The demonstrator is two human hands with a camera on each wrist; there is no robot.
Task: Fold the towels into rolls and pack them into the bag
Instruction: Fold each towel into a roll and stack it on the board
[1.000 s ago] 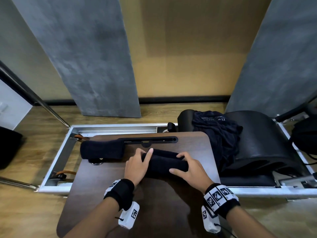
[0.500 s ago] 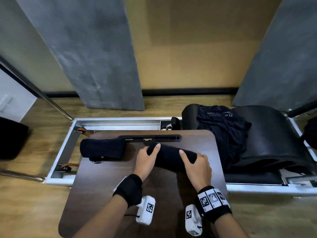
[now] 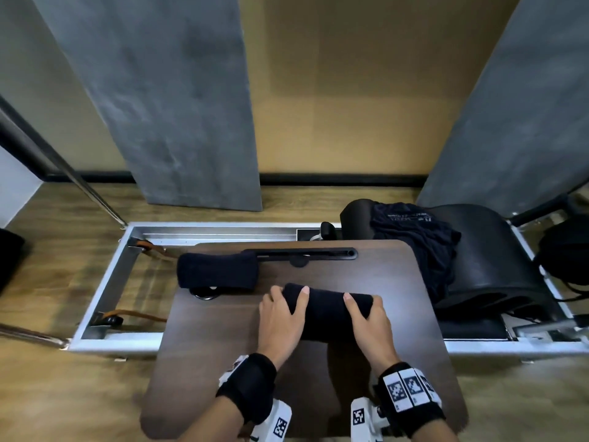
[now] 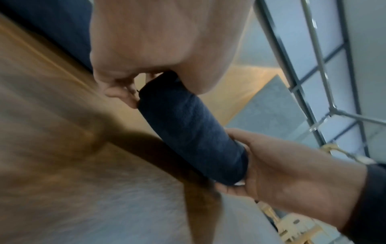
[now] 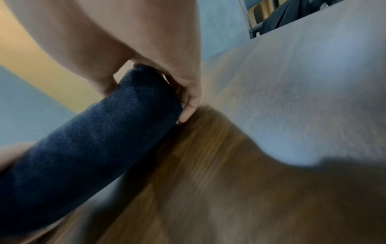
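A dark navy rolled towel [image 3: 326, 309] is held just above the brown tabletop [image 3: 398, 282] near its middle. My left hand [image 3: 280, 317] grips its left end, thumb on top and fingers curled round the far side. My right hand [image 3: 366, 317] grips its right end the same way. The wrist views show the roll [image 4: 194, 130] [image 5: 87, 148] clear of the wood, with fingers [image 4: 119, 97] [image 5: 188, 105] wrapped round each end. A second rolled towel [image 3: 218, 274] lies at the table's far left corner. A crumpled dark cloth [image 3: 414, 244] is draped over the black padded arc [image 3: 497, 260] on the right.
The table stands over a metal-framed exercise machine [image 3: 105, 282] with brown straps [image 3: 134, 314]. A black slotted bar [image 3: 302, 254] lies along the table's far edge. A black bag [image 3: 564, 260] sits at the far right. Grey panels [image 3: 165, 106] lean on the wall behind.
Both hands closed round the ends of the roll and lifted it slightly off the table, drawing it a little nearer me. The other roll stayed put.
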